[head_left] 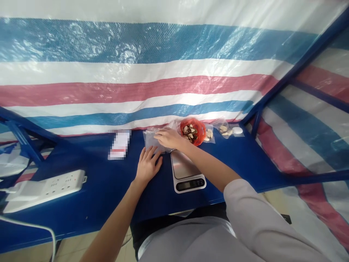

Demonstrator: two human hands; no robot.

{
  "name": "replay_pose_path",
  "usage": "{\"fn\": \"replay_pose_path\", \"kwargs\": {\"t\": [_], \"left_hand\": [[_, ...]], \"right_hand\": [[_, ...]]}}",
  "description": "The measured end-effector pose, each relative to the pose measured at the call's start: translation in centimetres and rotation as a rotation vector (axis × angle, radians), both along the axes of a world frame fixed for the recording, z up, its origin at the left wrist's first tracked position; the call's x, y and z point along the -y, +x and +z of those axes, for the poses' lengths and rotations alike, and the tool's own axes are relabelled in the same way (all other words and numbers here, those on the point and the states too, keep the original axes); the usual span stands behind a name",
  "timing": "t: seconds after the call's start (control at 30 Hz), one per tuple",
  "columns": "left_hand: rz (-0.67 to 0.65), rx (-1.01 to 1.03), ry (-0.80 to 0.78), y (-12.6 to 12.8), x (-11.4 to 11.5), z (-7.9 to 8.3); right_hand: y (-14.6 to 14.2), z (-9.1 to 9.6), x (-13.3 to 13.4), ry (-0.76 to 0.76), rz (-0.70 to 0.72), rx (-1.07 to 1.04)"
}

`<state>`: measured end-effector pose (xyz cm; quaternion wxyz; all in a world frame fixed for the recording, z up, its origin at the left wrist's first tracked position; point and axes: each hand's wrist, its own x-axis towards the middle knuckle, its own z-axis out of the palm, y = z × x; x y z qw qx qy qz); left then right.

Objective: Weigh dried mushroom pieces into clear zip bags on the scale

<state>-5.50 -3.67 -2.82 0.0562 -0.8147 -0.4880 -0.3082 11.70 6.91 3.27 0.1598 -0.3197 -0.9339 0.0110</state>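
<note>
My left hand (148, 163) lies flat on the blue table (103, 189), fingers spread, its fingertips on the near edge of a stack of clear plastic bags (151, 140). My right hand (169, 138) rests on top of the same bags, fingers curled over them. A small digital scale (187, 171) with a steel plate stands just under my right forearm. An open red bag (193, 131) of pale dried slices sits right of my right hand.
Two small clear bags of slices (209, 134) (225, 130) and a white lid (237, 130) lie at the back right. A white power strip (46, 187) lies at the left, a blurred card (119, 144) behind it. Striped tarpaulin walls (163, 72) close off the back and right.
</note>
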Motion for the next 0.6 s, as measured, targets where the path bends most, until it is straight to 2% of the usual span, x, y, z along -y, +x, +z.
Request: {"fn": "replay_pose_path", "kwargs": {"t": [0.13, 0.27, 0.43, 0.6], "left_hand": [[-0.008, 0.042, 0.001, 0.5, 0.3, 0.8], [-0.006, 0.056, 0.046, 1.3, 0.2, 2.0], [0.041, 0.196, 0.097, 1.3, 0.7, 3.0], [0.118, 0.330, 0.027, 0.6, 0.6, 2.6]], "right_hand": [[2.2, 1.4, 1.6, 0.061, -0.054, -0.116], [5.5, 1.9, 3.7, 0.092, -0.121, -0.187], [10.1, 1.4, 5.9, 0.090, -0.228, -0.299], [14.3, 0.1, 7.9, 0.039, -0.408, -0.449]]}}
